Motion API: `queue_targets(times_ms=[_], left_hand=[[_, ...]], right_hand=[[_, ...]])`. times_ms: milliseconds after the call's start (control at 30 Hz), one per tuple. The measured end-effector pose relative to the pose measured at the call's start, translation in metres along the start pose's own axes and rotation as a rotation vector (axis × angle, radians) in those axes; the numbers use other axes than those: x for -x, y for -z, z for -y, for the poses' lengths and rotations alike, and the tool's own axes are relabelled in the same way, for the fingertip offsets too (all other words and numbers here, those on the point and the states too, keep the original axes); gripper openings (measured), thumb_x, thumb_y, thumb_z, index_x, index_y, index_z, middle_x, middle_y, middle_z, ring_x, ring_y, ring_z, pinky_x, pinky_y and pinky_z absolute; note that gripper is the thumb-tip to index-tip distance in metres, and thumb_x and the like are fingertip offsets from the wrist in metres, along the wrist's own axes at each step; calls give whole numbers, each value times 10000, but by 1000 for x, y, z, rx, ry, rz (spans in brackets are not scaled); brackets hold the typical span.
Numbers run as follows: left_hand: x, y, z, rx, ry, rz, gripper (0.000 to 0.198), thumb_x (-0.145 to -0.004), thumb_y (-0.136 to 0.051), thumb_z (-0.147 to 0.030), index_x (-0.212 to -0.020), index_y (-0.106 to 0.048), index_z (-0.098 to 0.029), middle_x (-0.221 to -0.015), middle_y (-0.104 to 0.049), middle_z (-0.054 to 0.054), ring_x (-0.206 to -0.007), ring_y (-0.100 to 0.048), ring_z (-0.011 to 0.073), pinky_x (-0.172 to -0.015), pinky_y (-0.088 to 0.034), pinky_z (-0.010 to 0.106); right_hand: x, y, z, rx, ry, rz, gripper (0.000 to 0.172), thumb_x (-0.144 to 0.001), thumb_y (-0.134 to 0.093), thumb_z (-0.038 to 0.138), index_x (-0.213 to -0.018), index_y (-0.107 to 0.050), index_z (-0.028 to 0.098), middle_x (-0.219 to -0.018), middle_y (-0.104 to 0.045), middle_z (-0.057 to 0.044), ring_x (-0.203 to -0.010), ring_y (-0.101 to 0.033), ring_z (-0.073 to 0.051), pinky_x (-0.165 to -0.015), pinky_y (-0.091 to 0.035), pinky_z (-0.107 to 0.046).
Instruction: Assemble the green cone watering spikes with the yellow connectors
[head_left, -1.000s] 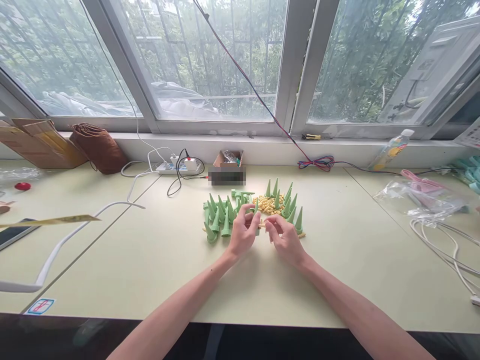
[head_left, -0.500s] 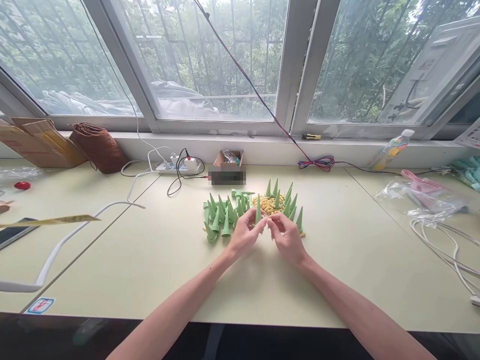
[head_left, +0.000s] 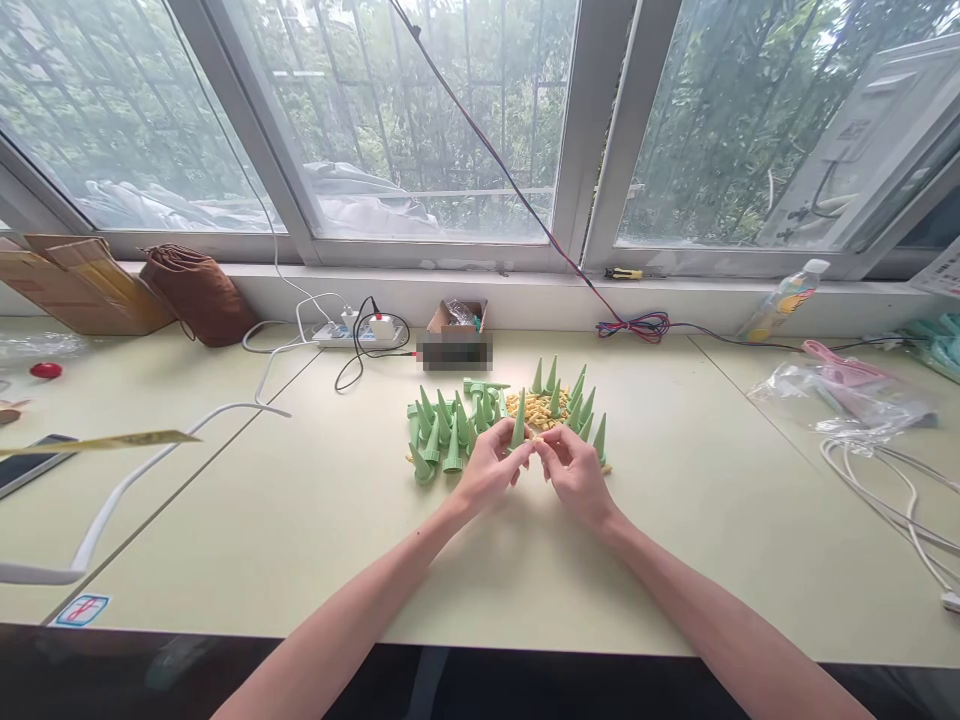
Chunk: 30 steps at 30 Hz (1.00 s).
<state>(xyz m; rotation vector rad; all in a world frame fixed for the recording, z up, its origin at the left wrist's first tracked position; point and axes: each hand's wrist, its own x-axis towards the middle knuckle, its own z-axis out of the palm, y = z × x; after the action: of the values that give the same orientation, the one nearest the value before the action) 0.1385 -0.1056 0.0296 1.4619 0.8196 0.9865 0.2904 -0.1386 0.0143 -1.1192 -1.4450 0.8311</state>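
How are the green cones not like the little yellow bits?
Color: the cones are green; the bits are yellow.
Size: each cone is much bigger than a bit.
Shape: the cones taper to a sharp tip; the bits look short and stubby.
Pose: most cones stand point up, while most bits lie in a loose heap.
Both are gathered on the same table.

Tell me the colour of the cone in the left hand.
The cone in the left hand is green; it shows best in the head view.
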Motion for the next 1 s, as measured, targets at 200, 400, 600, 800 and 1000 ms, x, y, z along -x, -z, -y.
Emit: queue_targets(times_ms=[200, 400, 600, 800, 1000], left_hand=[[0, 1, 2, 6, -15, 13, 318, -827, -672, -446, -911, -584, -152, -775, -558, 0, -568, -523, 80, -396, -397, 178], [-1, 2, 1, 3, -20, 30, 312, -823, -680, -423, -939, -605, -144, -782, -555, 5, -572, -526, 82, -395, -396, 181], [-1, 2, 3, 7, -23, 60, 286, -834, -670, -394, -958, -601, -145, -800, -561, 13, -602, -550, 95, -400, -405, 179], [0, 2, -1, 48, 8, 81, 291, -822, -684, -388, -957, -606, -143, -753, -572, 7, -573, -553, 96, -415, -422, 187], [0, 1, -4, 120, 44, 67, 297, -803, -700, -392, -940, -620, -141, -749, -571, 8, -579, -546, 98, -428, -422, 197]], right_hand=[[0, 2, 0, 41, -9, 6, 270, -941, -545, 424, -794, -545, 198, -601, -510, 25, -519, -479, -128, -499, -382, -255], [-1, 3, 1, 60, -19, 8, 314, -940, -537, 444, -756, -557, 190, -594, -494, 22, -514, -457, -123, -492, -362, -256], [-2, 2, 0, 82, -33, 7, 383, -945, -516, 470, -680, -513, 194, -560, -429, 32, -497, -399, -115, -468, -314, -256], [-2, 3, -4, 79, -20, 19, 419, -962, -485, 478, -654, -489, 194, -571, -419, 24, -510, -371, -114, -464, -285, -259], [-2, 2, -3, 44, -35, 29, 408, -977, -455, 485, -694, -506, 195, -564, -425, 31, -499, -376, -112, -469, -301, -257]])
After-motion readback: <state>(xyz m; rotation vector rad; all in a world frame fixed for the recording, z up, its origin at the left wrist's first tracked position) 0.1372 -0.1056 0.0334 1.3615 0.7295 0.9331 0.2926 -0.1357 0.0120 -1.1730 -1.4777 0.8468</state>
